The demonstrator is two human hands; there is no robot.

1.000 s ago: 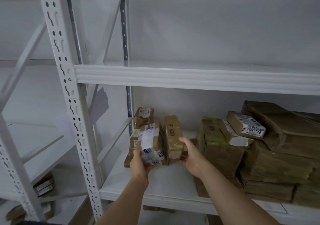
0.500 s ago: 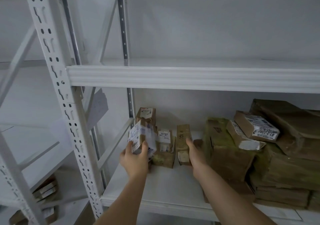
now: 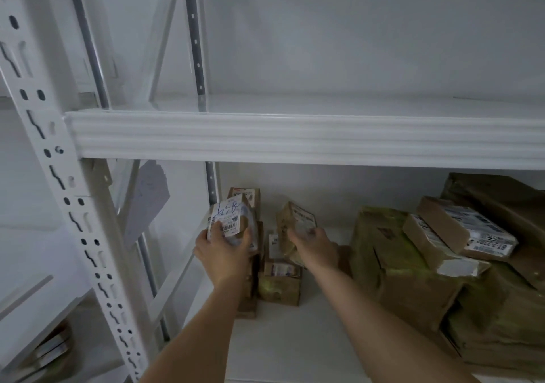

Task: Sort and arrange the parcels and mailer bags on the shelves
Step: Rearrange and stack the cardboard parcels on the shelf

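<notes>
While both hands work the back left corner of the lower shelf (image 3: 295, 338), I log these lines:

Left hand: my left hand (image 3: 224, 253) now holds the white-labelled parcel (image 3: 228, 220) raised and turned, label with blue scribble facing me, fingers curled round its lower edge; a second ago it sat low in front of the stack.

Right hand: my right hand (image 3: 314, 247) grips the tan parcel (image 3: 295, 226), thumb and fingers wrapped round its lower end; it has lifted off the shelf and tilts, where before it stood upright.

Small stack: a labelled box (image 3: 280, 279) stands uncovered between my hands, another small box (image 3: 244, 195) behind, against the back wall.

Large bundles: brown wrapped parcels (image 3: 398, 264) fill the right side of the shelf, unmoved.

Upper shelf: its front beam (image 3: 295, 138) crosses above.

Meaning: I judge both small parcels are being re-seated in the left corner; sorting is mid-way, neither is set down yet.
</notes>
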